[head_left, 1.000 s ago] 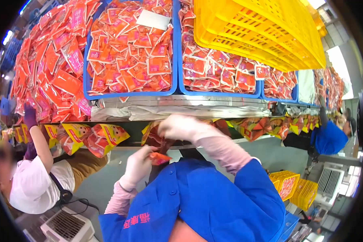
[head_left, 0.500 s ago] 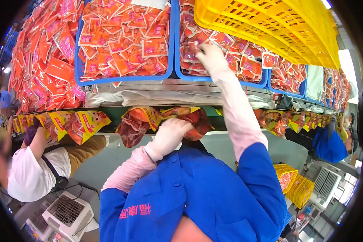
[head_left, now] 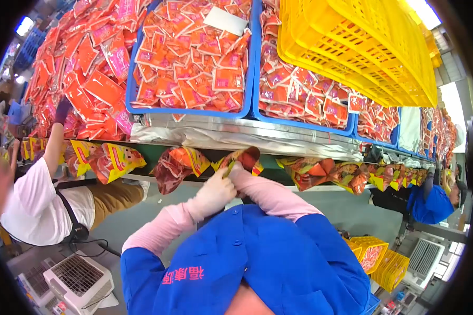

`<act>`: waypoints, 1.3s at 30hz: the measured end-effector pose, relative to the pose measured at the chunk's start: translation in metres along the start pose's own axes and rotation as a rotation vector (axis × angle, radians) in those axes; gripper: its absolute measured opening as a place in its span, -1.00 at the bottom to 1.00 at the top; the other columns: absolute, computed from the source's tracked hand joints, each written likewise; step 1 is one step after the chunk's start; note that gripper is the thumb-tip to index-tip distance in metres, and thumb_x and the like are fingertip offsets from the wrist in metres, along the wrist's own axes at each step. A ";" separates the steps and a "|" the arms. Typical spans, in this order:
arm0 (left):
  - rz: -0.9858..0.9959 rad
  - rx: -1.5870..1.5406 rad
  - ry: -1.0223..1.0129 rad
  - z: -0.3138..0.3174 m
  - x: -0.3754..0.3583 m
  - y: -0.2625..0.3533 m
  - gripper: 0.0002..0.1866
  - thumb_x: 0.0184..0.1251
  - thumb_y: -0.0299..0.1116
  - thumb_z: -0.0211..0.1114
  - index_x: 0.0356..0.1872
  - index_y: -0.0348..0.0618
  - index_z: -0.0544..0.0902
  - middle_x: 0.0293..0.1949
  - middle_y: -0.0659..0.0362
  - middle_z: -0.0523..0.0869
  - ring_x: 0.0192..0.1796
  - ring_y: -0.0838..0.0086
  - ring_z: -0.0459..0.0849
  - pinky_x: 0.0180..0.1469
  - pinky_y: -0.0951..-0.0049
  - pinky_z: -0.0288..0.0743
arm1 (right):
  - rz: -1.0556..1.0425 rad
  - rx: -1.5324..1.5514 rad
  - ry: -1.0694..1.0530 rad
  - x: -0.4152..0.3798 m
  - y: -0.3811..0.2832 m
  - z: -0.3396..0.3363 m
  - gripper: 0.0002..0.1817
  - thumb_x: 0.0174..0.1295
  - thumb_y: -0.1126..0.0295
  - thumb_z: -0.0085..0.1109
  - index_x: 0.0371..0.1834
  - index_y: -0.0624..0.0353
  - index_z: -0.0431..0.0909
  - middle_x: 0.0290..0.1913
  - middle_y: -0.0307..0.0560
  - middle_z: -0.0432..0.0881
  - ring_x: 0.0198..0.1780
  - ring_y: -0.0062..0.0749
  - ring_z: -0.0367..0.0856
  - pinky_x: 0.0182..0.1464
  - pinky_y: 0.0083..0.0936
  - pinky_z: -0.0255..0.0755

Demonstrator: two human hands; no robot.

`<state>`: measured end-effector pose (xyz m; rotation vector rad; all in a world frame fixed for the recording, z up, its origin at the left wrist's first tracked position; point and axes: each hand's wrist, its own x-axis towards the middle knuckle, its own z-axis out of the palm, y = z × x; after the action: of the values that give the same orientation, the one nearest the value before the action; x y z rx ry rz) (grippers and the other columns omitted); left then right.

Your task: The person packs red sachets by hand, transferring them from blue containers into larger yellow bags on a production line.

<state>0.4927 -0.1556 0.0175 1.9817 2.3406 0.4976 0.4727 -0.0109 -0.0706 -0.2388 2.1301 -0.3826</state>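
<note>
My left hand (head_left: pixel 215 190), in a white glove, and my right hand (head_left: pixel 238 172) meet at a yellow and orange bag (head_left: pixel 243 157) on the green belt (head_left: pixel 268 161). Both hands grip the bag's mouth, and my right fingers are mostly hidden behind it. A second, darker open bag (head_left: pixel 174 164) lies just left of them. Above the belt stand two blue crates (head_left: pixel 249 79) full of small orange-red sachets (head_left: pixel 194 58).
Stacked yellow crates (head_left: pixel 362 42) rest on the right blue crate. Loose sachets (head_left: pixel 84 63) are heaped at the left, where a co-worker in white (head_left: pixel 37 205) reaches up. Another worker in blue (head_left: pixel 431 202) stands at the right. Filled bags (head_left: pixel 110 160) line the belt. A white machine (head_left: pixel 79 278) sits low left.
My right hand has come down from the sachets in the right blue crate to the bag at the belt. My left hand stays at the bag.
</note>
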 end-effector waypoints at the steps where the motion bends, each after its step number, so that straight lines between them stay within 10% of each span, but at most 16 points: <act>1: -0.016 -0.028 0.000 -0.005 -0.003 0.001 -0.96 0.08 -0.37 0.25 -0.52 0.00 0.61 -0.52 0.24 0.56 -0.22 0.37 0.67 0.40 -0.05 0.38 | -0.019 -0.012 -0.019 -0.001 -0.003 -0.002 -0.73 0.29 0.25 0.15 -0.10 0.04 0.80 -0.09 0.11 0.79 -0.02 -0.06 0.79 0.03 -0.14 0.63; 6: -0.264 -0.270 0.122 -0.062 0.013 -0.027 -0.77 -0.15 -0.31 0.52 -0.47 -0.05 0.64 -0.46 0.20 0.61 -0.16 0.26 0.66 0.28 -0.01 0.40 | -0.193 0.081 -0.039 -0.118 -0.024 -0.107 -0.73 0.27 0.27 0.16 -0.08 0.06 0.78 -0.11 0.17 0.78 -0.03 -0.01 0.78 0.01 -0.18 0.62; 9: -0.461 -0.032 0.295 -0.088 0.049 -0.090 -0.80 -0.03 -0.32 0.50 -0.42 -0.06 0.64 -0.37 0.16 0.66 -0.11 0.21 0.66 0.22 0.02 0.39 | -0.199 0.043 0.683 -0.139 0.063 -0.154 -0.75 0.25 0.24 0.13 -0.15 0.06 0.73 -0.23 0.08 0.76 -0.08 0.04 0.74 0.04 -0.12 0.58; 12: -0.575 0.262 0.402 -0.058 0.095 -0.175 -0.85 0.14 -0.30 0.44 -0.33 -0.04 0.66 -0.34 0.14 0.69 -0.06 0.20 0.68 0.18 0.07 0.39 | 0.167 -0.083 0.874 -0.095 0.152 -0.201 -0.69 0.24 0.24 0.18 -0.04 0.13 0.69 -0.08 0.13 0.75 0.01 -0.01 0.73 0.05 -0.04 0.58; 18: -0.832 0.517 -0.151 0.015 0.125 -0.240 -0.82 0.23 -0.17 0.38 -0.24 0.01 0.71 -0.21 0.09 0.78 -0.04 0.18 0.75 0.22 0.05 0.39 | 0.391 -0.386 0.901 0.015 0.197 -0.178 -0.73 0.28 0.41 0.03 -0.18 0.05 0.78 -0.14 -0.01 0.80 -0.04 -0.14 0.78 -0.05 -0.14 0.65; 22: -0.854 -0.047 0.329 -0.025 0.100 -0.217 -0.82 0.28 -0.33 0.31 -0.19 -0.17 0.73 -0.34 0.00 0.78 -0.19 0.11 0.77 -0.10 0.24 0.57 | 0.312 0.022 0.839 -0.068 0.179 -0.203 -0.65 0.23 0.24 0.13 -0.05 0.21 0.73 -0.12 0.17 0.78 -0.03 0.10 0.75 0.03 -0.09 0.62; 24: -0.904 -0.607 0.454 -0.069 0.096 -0.167 -0.90 0.31 -0.49 0.33 -0.24 -0.31 0.70 -0.40 0.20 0.68 -0.32 0.56 0.56 -0.22 0.47 0.48 | 0.231 0.135 1.013 -0.107 0.182 -0.193 -0.68 0.32 0.29 0.10 0.00 0.19 0.72 -0.15 0.22 0.76 -0.03 0.03 0.77 0.04 -0.16 0.60; 29: -0.357 -1.296 0.247 -0.079 0.085 -0.019 -0.83 0.17 -0.77 0.29 -0.28 -0.29 0.65 -0.14 0.15 0.77 -0.06 0.48 0.73 0.06 0.45 0.59 | -0.092 0.802 0.986 -0.220 0.132 -0.134 -0.59 0.41 0.17 0.19 0.20 0.15 0.64 -0.09 0.06 0.79 -0.01 -0.34 0.73 0.13 -0.38 0.52; 32: -0.063 -0.561 0.250 -0.020 0.095 0.020 -0.78 0.10 -0.46 0.43 -0.19 -0.06 0.69 -0.23 0.18 0.74 -0.02 0.25 0.71 0.22 0.17 0.51 | -0.181 0.871 0.920 -0.239 0.102 -0.086 -0.59 0.45 0.15 0.17 0.23 0.14 0.62 -0.11 -0.07 0.78 -0.04 -0.53 0.67 0.11 -0.42 0.52; 37: -0.054 -0.121 -0.066 -0.015 0.059 0.008 -0.33 -0.19 0.09 0.60 -0.05 -0.10 0.70 -0.13 0.15 0.69 0.09 0.26 0.63 0.52 -0.23 0.13 | -0.003 0.300 0.583 -0.223 0.049 -0.049 -0.69 0.41 0.29 0.02 0.05 0.18 0.66 -0.08 0.13 0.77 -0.07 0.00 0.76 0.02 -0.17 0.60; 39: 0.025 0.030 -0.169 -0.007 0.035 -0.005 -0.69 0.04 -0.16 0.43 -0.23 -0.07 0.69 -0.25 0.15 0.68 0.06 0.30 0.64 0.50 -0.23 0.18 | 0.067 0.129 0.386 -0.180 0.037 -0.033 -0.65 0.43 0.24 -0.02 0.01 0.21 0.68 -0.08 0.13 0.77 -0.09 0.02 0.76 0.02 -0.12 0.60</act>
<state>0.4794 -0.1240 0.0295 1.9825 2.2379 0.2852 0.5438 0.0860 0.0722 -0.0188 2.4712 -0.5604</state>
